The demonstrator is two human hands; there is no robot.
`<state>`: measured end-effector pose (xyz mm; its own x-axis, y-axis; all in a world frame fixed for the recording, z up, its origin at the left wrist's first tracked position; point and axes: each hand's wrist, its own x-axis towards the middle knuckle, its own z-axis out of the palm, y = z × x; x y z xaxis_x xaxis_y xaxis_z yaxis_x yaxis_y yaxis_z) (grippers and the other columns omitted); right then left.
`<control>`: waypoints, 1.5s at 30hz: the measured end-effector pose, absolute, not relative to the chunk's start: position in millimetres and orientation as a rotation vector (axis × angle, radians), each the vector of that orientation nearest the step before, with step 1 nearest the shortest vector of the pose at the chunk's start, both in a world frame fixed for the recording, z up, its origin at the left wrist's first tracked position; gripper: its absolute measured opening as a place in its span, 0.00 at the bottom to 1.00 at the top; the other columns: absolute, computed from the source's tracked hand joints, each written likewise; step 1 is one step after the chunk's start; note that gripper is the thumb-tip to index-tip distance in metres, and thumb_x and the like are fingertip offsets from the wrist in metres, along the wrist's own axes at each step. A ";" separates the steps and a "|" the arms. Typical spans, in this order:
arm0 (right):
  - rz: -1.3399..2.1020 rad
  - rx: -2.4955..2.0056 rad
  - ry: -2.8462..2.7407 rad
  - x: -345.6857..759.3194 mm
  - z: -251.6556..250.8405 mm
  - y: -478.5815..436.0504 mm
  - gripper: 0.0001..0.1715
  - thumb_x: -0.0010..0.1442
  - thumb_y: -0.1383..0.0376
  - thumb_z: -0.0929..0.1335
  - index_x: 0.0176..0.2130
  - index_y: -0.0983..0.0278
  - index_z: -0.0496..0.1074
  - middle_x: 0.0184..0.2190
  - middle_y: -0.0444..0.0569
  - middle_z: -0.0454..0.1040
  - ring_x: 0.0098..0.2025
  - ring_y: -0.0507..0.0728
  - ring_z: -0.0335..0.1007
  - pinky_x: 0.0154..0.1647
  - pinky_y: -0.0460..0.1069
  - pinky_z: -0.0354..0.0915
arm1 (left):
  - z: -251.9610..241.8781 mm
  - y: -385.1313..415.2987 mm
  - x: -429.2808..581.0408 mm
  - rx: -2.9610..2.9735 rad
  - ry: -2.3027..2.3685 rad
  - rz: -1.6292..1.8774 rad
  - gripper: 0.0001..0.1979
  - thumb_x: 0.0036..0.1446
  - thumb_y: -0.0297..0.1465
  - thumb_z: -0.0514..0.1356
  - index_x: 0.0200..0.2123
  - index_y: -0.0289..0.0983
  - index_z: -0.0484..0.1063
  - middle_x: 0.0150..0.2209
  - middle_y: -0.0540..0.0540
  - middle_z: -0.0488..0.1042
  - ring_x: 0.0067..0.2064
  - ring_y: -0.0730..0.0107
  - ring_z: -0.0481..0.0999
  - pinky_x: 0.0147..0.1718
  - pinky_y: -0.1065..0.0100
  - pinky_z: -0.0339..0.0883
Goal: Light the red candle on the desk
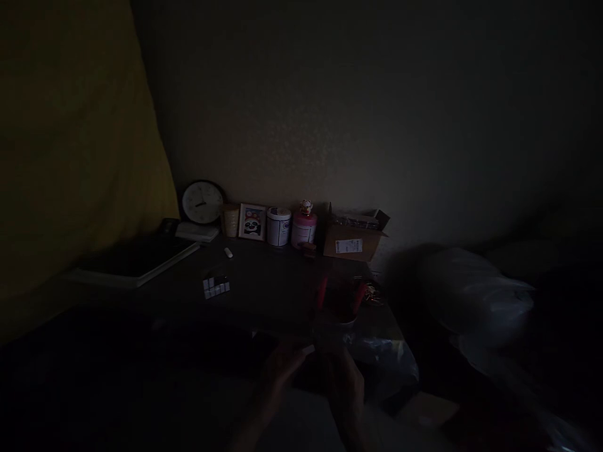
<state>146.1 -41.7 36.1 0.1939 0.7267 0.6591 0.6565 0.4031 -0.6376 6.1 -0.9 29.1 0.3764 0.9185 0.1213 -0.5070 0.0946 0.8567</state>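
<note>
Hands meet low at the desk's near edge: our left hand (282,370) and right hand (346,386) are close together around a small pale object (307,349), finger positions too dark to tell. Beyond stands a bowl (340,307); farther back, a clock (202,202) against the wall.

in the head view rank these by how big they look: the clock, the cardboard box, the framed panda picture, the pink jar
1. cardboard box
2. clock
3. and 4. framed panda picture and pink jar: these look about alike, so no ranking between them.
All four stand along the wall, at a similar distance from the camera.
</note>
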 end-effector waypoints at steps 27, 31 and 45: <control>0.014 -1.314 -1.593 145.5 39.5 -39.7 0.12 0.62 0.64 0.60 0.42 0.58 0.71 0.36 0.48 0.76 0.37 0.55 0.74 0.32 0.45 0.69 | 48.5 -6.2 6.6 0.800 0.573 1.158 0.13 0.50 0.32 0.63 0.41 0.38 0.75 0.47 0.44 0.76 0.52 0.56 0.71 0.52 0.59 0.64; -0.012 -1.305 -1.605 147.4 38.1 -37.0 0.13 0.62 0.64 0.59 0.39 0.57 0.72 0.34 0.48 0.76 0.35 0.56 0.74 0.31 0.46 0.69 | 45.0 -6.0 6.6 0.778 0.571 1.171 0.14 0.50 0.32 0.63 0.42 0.38 0.74 0.46 0.44 0.76 0.52 0.56 0.71 0.51 0.60 0.65; 0.054 -1.346 -1.653 150.9 42.2 -39.0 0.13 0.60 0.65 0.62 0.40 0.59 0.74 0.33 0.49 0.76 0.33 0.56 0.73 0.31 0.47 0.68 | 29.9 3.6 12.9 0.698 0.600 1.212 0.15 0.43 0.33 0.68 0.37 0.38 0.76 0.41 0.44 0.78 0.47 0.56 0.74 0.47 0.59 0.66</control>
